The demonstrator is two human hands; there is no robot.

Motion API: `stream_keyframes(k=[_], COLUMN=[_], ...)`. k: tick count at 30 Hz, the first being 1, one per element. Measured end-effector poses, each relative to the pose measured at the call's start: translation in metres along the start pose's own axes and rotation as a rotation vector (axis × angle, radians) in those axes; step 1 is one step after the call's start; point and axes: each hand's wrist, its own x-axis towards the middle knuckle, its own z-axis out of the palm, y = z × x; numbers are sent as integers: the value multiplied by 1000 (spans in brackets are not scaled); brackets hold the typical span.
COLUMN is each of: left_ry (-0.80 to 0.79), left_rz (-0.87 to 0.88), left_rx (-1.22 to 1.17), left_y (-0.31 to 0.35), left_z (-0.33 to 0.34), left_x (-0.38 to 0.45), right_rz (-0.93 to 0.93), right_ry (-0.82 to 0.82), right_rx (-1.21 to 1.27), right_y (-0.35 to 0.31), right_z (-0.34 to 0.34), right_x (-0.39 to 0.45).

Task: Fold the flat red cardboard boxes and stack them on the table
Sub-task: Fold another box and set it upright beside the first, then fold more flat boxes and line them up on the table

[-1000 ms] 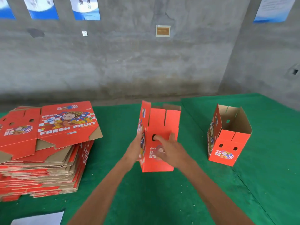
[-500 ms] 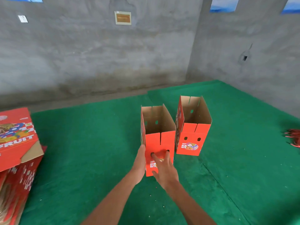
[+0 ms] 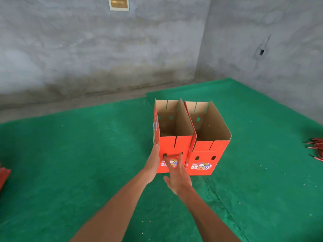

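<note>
The left folded box (image 3: 172, 137) is stood on the green surface (image 3: 87, 154), touching the right folded box (image 3: 208, 137). Its near-left corner is flanked by the flat left hand (image 3: 153, 161); two spread right hand (image 3: 177, 177) fingers are hooked into its front holes.

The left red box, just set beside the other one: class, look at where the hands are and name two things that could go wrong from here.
1. Two right hand fingertips sit at the finger holes of the left box; pulling away could snag and tip it.
2. The left box presses against the right box, their top edges seeming to overlap, so a nudge from the left hand could shift both on the green mat.
</note>
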Motion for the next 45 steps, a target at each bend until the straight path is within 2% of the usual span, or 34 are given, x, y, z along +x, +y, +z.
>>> stream_keyframes(k=[3, 6, 11, 13, 15, 17, 20, 22, 25, 27, 32, 36, 41, 45], left_ry=[23, 117, 407, 545, 704, 852, 1016, 1082, 1089, 1064, 1054, 1020, 1003, 959], left_rz=[-7, 45, 418, 482, 431, 304, 63, -105, -354, -434, -442, -438, -449, -446], left_rx=[37, 229, 867, 1092, 1260, 1365, 1396, 1345, 1259, 1221, 1226, 1241, 1327, 1444], left_y=[6, 17, 52, 70, 86, 95, 97, 90, 74, 60, 40, 37, 50, 81], left_z=[-4, -22, -116, -173, -231, -294, -380, -433, -506, -540, -572, -572, -567, -549], left_x=[2, -15, -72, -108, -151, -200, -276, -324, -386, -415, -434, -436, -450, -452], right_rz=[64, 83, -229, -367, -486, -619, -746, -747, -709, -679, -472, -301, -271, -354], right_ry=[27, 107, 313, 369, 363, 358, 288, 189, 43, 8, -4, -204, -235, -154], right_rx=[-53, -67, -71, -90, -70, -33, 35, 79, 167, 226, 423, 800, 1088, 1180], right_y=[-12, -46, -149, -202, -259, -323, -414, -463, -511, -527, -547, -549, -550, -545], right_z=[-7, -22, -54, -59, -57, -48, -24, -2, 28, 43, 57, 52, 34, 9], right_x=[3, 5, 2, 1, -1, -9, -28, -40, -54, -60, -56, -49, -57, -67])
